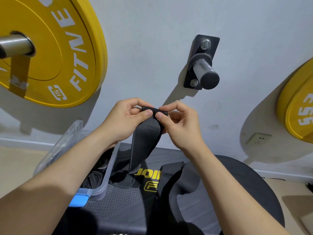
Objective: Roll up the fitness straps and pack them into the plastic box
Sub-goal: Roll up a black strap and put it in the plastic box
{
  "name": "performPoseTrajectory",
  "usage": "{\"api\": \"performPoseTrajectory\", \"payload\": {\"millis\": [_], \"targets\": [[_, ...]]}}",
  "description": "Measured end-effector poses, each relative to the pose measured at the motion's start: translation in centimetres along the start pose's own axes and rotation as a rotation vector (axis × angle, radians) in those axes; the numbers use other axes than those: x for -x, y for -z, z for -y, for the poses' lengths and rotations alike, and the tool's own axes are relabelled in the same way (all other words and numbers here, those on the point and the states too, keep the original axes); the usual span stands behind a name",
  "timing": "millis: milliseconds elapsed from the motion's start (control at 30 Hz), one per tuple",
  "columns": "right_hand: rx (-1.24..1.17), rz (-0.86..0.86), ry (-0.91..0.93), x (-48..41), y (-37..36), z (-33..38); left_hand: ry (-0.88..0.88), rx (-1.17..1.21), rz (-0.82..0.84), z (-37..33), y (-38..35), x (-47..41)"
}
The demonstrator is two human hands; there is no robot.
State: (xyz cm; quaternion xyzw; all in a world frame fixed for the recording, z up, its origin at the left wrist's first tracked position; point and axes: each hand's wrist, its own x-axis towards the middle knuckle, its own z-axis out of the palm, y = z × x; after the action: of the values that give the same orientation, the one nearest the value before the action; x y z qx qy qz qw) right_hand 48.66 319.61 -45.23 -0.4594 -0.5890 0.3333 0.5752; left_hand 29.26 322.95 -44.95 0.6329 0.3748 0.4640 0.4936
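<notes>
Above the dark textured platform (122, 202), close to the grey wall, a black fitness strap (145, 141) is held up by both hands. Its upper end is pinched between the thumb and curled fingers of the left hand (127, 121) on one side and of the right hand (181, 124) on the other, the two thumbs lying almost tip to tip on the folded-over edge. From that grip the strap hangs down, and its lower end is seen to rest on the platform just beside the plastic box (109, 170). The box is set on the left part of the platform, partly hidden under the left forearm; it is open, its clear lid (64, 141) is tilted up along its left side, and a blue latch (78, 201) is seen at its near end. Inside it, dark rolled straps (92, 181) are packed; their number cannot be told. A second black strap (179, 180) is laid unrolled on the platform, below the right forearm. On the wall, a yellow weight plate (55, 53) is hung at the upper left, a steel peg (205, 72) is bolted above the hands, and another yellow plate (298, 112) is seen at the right edge, with a wall socket (258, 138) near it.
</notes>
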Motion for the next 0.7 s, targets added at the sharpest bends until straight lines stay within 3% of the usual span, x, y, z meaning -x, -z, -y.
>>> {"api": "performPoseTrajectory", "payload": {"millis": [133,367,700], "targets": [[-0.11,0.016,-0.013,-0.09,0.33,0.83,-0.071,0.064,-0.029,-0.45,0.24,-0.08],[-0.002,-0.049,-0.02,-0.33,-0.06,0.42,-0.037,0.127,-0.038,-0.18,0.19,-0.25],[-0.019,-0.033,-0.107,-0.52,0.49,0.2,-0.019,-0.018,-0.029,-0.02,-0.22,0.15]]}}
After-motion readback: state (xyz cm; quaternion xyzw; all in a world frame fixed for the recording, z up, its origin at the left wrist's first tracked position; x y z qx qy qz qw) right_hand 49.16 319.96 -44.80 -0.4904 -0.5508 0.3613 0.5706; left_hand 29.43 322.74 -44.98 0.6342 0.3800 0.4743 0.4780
